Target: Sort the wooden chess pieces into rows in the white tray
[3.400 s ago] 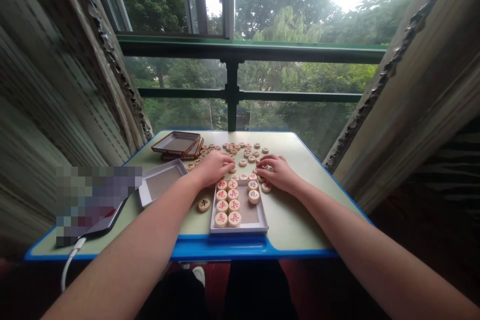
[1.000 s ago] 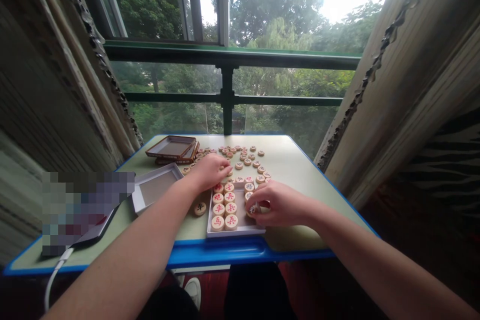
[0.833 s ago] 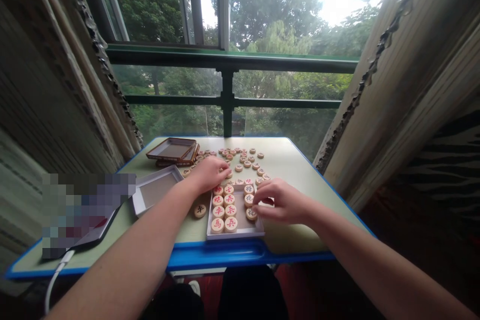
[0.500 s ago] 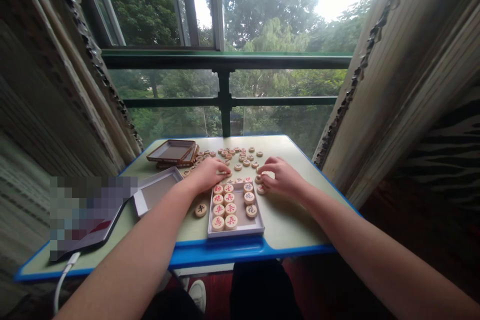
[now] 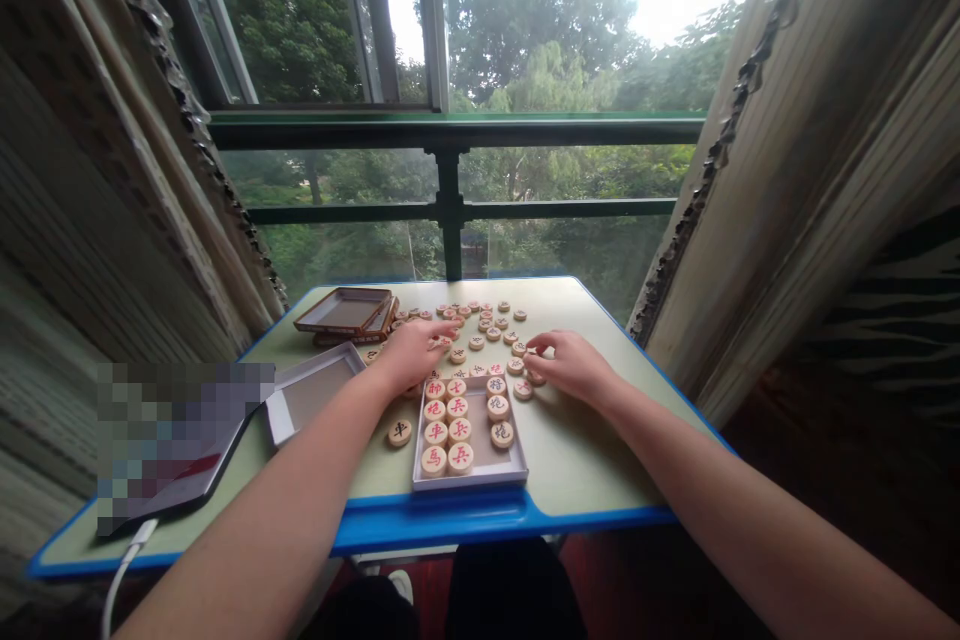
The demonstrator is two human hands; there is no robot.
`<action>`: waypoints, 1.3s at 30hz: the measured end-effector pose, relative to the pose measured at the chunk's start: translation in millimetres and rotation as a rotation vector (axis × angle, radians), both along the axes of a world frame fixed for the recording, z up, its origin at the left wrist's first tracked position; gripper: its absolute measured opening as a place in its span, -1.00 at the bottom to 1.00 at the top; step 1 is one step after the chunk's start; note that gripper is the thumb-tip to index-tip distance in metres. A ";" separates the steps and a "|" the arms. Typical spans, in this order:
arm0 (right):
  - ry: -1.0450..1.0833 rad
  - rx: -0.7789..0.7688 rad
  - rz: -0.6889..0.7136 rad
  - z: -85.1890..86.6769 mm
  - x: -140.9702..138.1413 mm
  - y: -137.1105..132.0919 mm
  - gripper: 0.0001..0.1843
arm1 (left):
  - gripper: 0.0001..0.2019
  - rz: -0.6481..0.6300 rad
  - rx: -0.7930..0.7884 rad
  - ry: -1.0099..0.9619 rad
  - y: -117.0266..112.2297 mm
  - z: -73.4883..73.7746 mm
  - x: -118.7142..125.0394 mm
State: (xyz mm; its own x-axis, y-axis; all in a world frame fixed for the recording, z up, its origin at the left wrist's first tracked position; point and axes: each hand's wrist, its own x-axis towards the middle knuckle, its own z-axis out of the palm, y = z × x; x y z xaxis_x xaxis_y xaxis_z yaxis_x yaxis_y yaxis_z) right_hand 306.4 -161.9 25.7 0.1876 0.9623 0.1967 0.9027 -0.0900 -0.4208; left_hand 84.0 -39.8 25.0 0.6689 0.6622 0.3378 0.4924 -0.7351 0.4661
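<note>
My left hand [image 5: 414,354] reaches over the loose xiangqi pieces [image 5: 476,343], fingers stretched forward and apart, its fingertips at several red-marked pieces. To the right, my right hand [image 5: 571,362] hovers low with bent fingers and a gap between thumb and forefinger. Its fingertips are beside some round wooden pieces [image 5: 515,366]; contact is hard to make out. Between my forearms lies a shallow white box [image 5: 471,483]. Red-marked pieces [image 5: 458,432] stand in two columns on its left, and black-marked pieces [image 5: 498,408] form a column on its right.
One black-marked piece [image 5: 399,433] lies left of the box. A white box lid [image 5: 283,418] and stacked brown trays [image 5: 341,328] are at the left. A blurred-out device [image 5: 187,450] with a white cable [image 5: 124,565] rests near the table's blue edge [image 5: 600,520].
My left hand's fingers have extended farther forward over the pieces. The right hand has shifted slightly right, and pieces near its fingertips have moved. The view has tilted up a little.
</note>
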 end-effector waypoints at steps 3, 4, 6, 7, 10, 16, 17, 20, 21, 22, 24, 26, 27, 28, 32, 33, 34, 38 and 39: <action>-0.004 0.014 0.011 -2.9 -2.5 0.0 -0.71 | -0.75 -0.080 -0.043 0.053 2.1 -3.8 1.4; -0.005 0.019 0.008 -3.6 -3.4 0.4 -0.72 | -0.78 -0.089 -0.064 0.056 3.0 -5.0 1.5; -0.007 0.023 0.002 -4.3 -4.9 1.2 -0.72 | -0.80 -0.082 -0.095 0.060 4.2 -5.8 1.1; -0.011 0.023 0.001 -4.2 -5.4 1.4 -0.71 | -0.80 -0.068 -0.101 0.066 4.2 -5.4 0.7; -0.033 0.028 0.015 -2.7 -6.0 0.5 -0.70 | -0.76 -0.028 -0.110 0.082 2.9 -2.5 0.1; -0.039 0.052 0.030 -1.2 -8.2 -1.7 -0.71 | -0.73 -0.191 -0.123 0.070 7.3 -2.5 3.7; -0.042 0.055 0.033 -1.8 -8.8 -0.8 -0.72 | -0.75 -0.222 -0.136 0.061 8.6 -3.0 4.1; -0.041 0.075 0.018 -5.3 -9.5 5.0 -0.73 | -0.77 -0.265 -0.164 0.051 10.0 -3.2 4.1; -0.028 0.096 0.004 -6.7 -9.1 7.8 -0.71 | -0.77 -0.260 -0.165 0.052 9.5 -2.8 3.9; -0.011 0.120 -0.008 -8.1 -8.4 10.6 -0.68 | -0.76 -0.252 -0.165 0.054 8.7 -2.3 3.7; 0.014 0.143 -0.002 -10.5 -6.3 15.6 -0.62 | -0.76 -0.243 -0.156 0.055 6.5 -1.6 3.9; 0.011 0.117 0.050 -11.9 -4.3 18.8 -0.61 | -0.78 -0.238 -0.133 0.055 3.8 -1.2 4.5; 0.006 0.101 0.070 -12.2 -3.6 19.7 -0.64 | -0.79 -0.233 -0.118 0.060 2.6 -1.2 4.9; 0.002 0.091 0.078 -12.3 -3.1 20.1 -0.66 | -0.80 -0.220 -0.099 0.067 1.4 -1.2 5.0; 0.029 0.111 0.043 -10.8 -2.2 19.8 -0.61 | -0.77 -0.133 -0.029 0.084 0.4 -1.2 4.1; 0.036 0.109 0.060 -10.2 -1.7 19.7 -0.59 | -0.77 -0.114 -0.014 0.078 1.3 -1.4 3.6; 0.037 0.101 0.091 -9.6 -1.0 19.6 -0.58 | -0.77 -0.104 0.000 0.069 2.7 -1.6 3.1; 0.059 -0.015 0.189 -5.7 2.7 22.0 -0.63 | -0.76 -0.074 0.083 0.033 8.9 -2.9 2.3; 0.084 -0.043 0.171 -3.9 3.3 23.6 -0.63 | -0.76 -0.072 0.108 0.025 9.7 -3.2 2.4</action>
State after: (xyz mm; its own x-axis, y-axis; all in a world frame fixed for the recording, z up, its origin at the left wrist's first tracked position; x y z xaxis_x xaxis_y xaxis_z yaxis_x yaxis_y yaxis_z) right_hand 309.7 -138.3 21.8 0.0346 0.9888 0.1452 0.8682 0.0422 -0.4945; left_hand 86.4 -30.1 21.8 0.7223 0.5730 0.3873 0.4472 -0.8141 0.3704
